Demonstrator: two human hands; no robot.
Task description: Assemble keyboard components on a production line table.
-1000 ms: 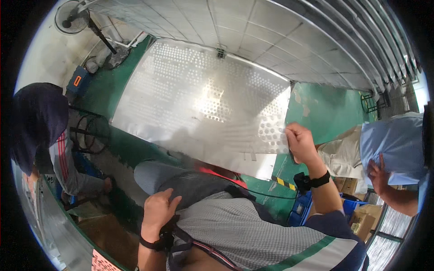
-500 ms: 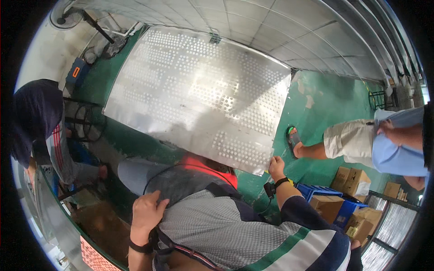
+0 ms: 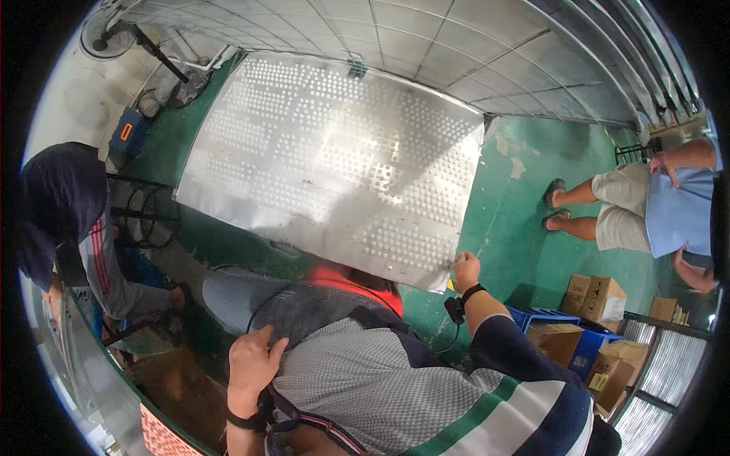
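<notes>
A wide silver metal sheet (image 3: pixel 304 216) lies before me, covered with rows of small round shiny spots (image 3: pixel 342 144); whether these are loose discs or part of the sheet I cannot tell. At its near right corner is my right hand (image 3: pixel 467 269), fingers curled together against the edge. Anything pinched in them is too small or hidden to make out. My left hand (image 3: pixel 255 360) rests near my left thigh, thumb apart from the fingers, with nothing visible in it. Both wrists wear dark bands.
On the left, a person in dark headwear (image 3: pixel 65 205) sits by a counter. Someone in a light blue top (image 3: pixel 677 213) stands on the right. Cardboard boxes (image 3: pixel 597 296) and blue crates (image 3: pixel 532 314) stand at my right. A pale panelled wall (image 3: pixel 487 53) rises behind the sheet.
My right hand has risen slightly along the sheet's corner and its fingers have curled in. The standing person has stepped back to the right. My left hand has barely moved.
</notes>
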